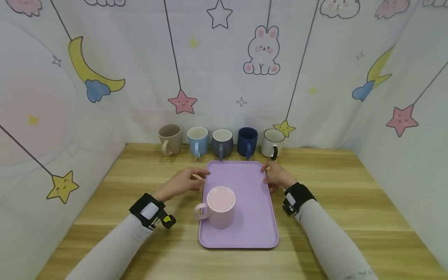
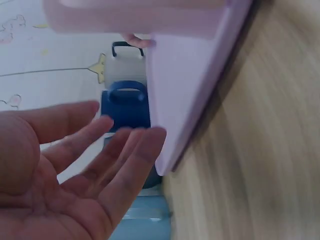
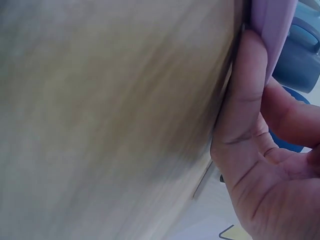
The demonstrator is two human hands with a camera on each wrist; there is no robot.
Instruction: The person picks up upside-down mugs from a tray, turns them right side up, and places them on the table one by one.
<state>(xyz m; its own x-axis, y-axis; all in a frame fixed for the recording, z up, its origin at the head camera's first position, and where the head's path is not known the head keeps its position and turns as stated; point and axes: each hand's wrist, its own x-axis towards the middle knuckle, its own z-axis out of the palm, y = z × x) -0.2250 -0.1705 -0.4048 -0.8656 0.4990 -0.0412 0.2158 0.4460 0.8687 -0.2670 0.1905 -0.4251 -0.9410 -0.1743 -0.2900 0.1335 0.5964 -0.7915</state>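
Note:
A lilac tray [image 1: 252, 217] lies lengthwise on the wooden table, with a pink mug [image 1: 222, 217] standing on its left half. The mug's handle points left, past the tray's edge. My right hand [image 1: 279, 175] grips the far part of the tray's right edge. In the right wrist view the thumb lies low against the tray's side [image 3: 280, 25], with a finger over the rim. Beside the far part of the left edge is my left hand [image 1: 182, 182], fingers loosely spread and holding nothing. The left wrist view shows its fingertips [image 2: 156, 136] right by the tray's corner.
Behind the tray runs a row of mugs: beige [image 1: 171, 138], light blue [image 1: 198, 144], grey [image 1: 223, 147], navy [image 1: 247, 144] and white with a black handle [image 1: 271, 146]. A curtain [image 1: 224, 77] with cartoon prints hangs behind the wooden table [image 1: 332, 217] and along its sides.

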